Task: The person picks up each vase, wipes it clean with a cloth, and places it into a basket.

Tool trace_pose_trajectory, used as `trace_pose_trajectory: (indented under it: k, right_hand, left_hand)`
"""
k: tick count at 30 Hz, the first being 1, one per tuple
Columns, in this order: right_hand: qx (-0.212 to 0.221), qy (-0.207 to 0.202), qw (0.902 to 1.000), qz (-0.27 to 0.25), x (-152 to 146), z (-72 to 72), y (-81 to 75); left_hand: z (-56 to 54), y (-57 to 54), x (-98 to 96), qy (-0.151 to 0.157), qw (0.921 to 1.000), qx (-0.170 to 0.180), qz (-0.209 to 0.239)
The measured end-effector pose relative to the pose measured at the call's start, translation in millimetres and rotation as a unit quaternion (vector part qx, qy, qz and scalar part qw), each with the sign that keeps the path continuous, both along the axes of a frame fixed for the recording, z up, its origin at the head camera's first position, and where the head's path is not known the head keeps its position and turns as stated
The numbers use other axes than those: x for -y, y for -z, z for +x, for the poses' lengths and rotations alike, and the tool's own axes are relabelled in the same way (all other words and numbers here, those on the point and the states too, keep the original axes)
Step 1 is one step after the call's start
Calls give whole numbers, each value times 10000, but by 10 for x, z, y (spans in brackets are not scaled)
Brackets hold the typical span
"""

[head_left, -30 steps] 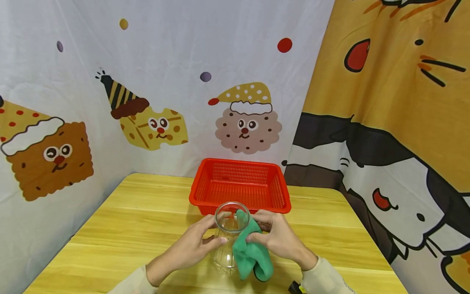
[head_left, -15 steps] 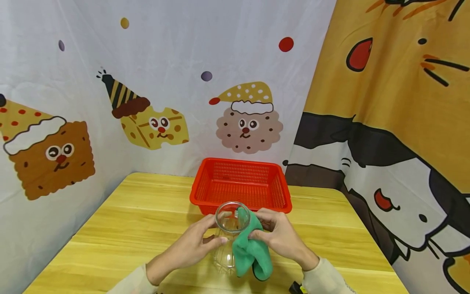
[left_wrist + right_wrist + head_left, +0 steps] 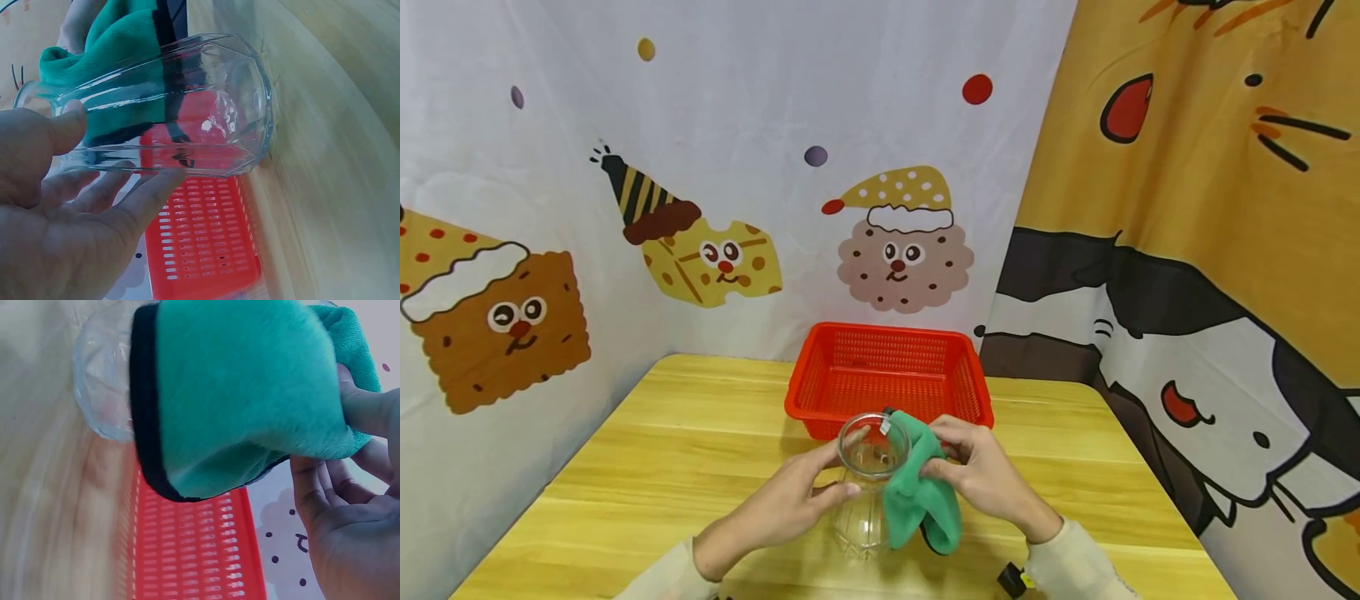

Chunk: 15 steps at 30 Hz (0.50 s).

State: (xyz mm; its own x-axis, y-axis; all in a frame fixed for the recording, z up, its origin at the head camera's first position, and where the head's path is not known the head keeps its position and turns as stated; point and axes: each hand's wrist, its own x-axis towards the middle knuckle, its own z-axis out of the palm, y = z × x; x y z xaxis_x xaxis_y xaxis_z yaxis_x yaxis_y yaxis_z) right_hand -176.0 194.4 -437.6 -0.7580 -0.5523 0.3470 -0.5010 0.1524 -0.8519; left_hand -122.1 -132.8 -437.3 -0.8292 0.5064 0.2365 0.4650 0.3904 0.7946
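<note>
A clear glass jar (image 3: pixel 859 529) with a wide round mouth stands upright on the wooden table. My left hand (image 3: pixel 786 500) holds it from the left near the neck, thumb in front and fingers behind. On the right side, my right hand (image 3: pixel 988 482) pinches a green cloth (image 3: pixel 925 504) with a dark edge, which hangs folded against the jar near its rim. In the left wrist view the cloth (image 3: pixel 125 44) shows through the glass. The right wrist view has the cloth (image 3: pixel 244 381) hiding much of the jar (image 3: pixel 103 375).
Behind the jar sits a red plastic basket (image 3: pixel 797 396) with slotted sides. A small black object with a yellow part (image 3: pixel 1012 580) lies by the right sleeve. Cartoon-printed curtains (image 3: pixel 737 100) enclose the back and sides of the table (image 3: pixel 647 475).
My right hand and the cloth have shifted slightly right and upward along the jar. The left hand and the jar have stayed almost in place.
</note>
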Motion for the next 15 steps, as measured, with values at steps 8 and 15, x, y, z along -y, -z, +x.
trace_pose_trajectory:
  k: [8,15]
  right_hand:
    - [-41,88,9988,472,-37,-1,-69]
    - [120,53,9978,654,-4,36,-81]
  left_hand:
    - [-17,13,4,104,9999,-94,-90]
    - [-21,24,-12,61,9999,-129,30]
